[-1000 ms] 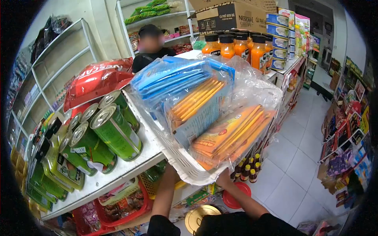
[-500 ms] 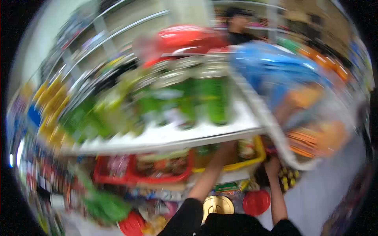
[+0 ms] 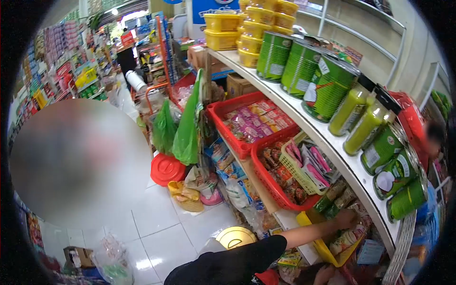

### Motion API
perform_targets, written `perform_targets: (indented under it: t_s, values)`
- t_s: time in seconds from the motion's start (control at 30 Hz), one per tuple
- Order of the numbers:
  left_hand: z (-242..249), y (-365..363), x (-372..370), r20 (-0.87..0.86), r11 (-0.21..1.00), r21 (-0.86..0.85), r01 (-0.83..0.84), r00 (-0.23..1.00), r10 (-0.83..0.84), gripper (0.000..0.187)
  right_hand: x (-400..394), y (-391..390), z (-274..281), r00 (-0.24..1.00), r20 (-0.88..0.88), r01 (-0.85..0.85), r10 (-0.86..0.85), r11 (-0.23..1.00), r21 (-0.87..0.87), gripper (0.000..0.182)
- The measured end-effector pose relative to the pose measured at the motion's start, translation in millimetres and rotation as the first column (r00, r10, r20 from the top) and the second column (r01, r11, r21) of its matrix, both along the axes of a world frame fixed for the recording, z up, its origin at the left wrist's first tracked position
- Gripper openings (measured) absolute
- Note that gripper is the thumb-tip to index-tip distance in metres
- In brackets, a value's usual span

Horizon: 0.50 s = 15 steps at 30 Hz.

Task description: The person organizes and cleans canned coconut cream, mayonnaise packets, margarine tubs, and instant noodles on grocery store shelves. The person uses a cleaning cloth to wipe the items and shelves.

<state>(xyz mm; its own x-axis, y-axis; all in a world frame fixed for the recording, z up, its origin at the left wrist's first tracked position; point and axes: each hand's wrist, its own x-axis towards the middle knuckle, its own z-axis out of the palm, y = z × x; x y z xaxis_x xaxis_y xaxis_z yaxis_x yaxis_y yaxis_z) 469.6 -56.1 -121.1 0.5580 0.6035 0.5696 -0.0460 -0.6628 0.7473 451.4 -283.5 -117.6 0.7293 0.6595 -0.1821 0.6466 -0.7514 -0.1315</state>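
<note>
Shelves curve away on your right, a white top shelf (image 3: 304,124) loaded with green cans (image 3: 327,88), squeeze bottles (image 3: 354,110) and yellow tubs (image 3: 223,22). Below it your left hand (image 3: 346,219) reaches into the yellow basket (image 3: 327,249) of packets (image 3: 346,237), fingers down among them; I can't tell whether they grip one or just rest. Your right hand (image 3: 327,274) sits low near the bottom edge, mostly hidden, its grip unreadable too. The white basket (image 3: 403,247) shows at the right edge by the shelf lip. Watch that: cans lying on their sides (image 3: 401,183) sit right above your arm, and a bump upward could roll one off. Tugging one packet may drag its neighbours out.
</note>
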Motion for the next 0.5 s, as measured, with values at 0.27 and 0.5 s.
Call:
perform_targets:
  t_s: [0.27,0.5]
  values:
    - [20,-2,-151,-0.68,0.999,-0.012,0.045,0.732,-0.041,0.041,3,1,-5,0.998,0.005,0.058,-0.059,0.996,0.068,0.034]
    - [-38,-35,-179,-0.228,0.858,0.479,-0.186,0.917,0.326,0.029,-5,-9,-17,0.993,0.116,-0.038,0.019,0.985,0.169,0.029]
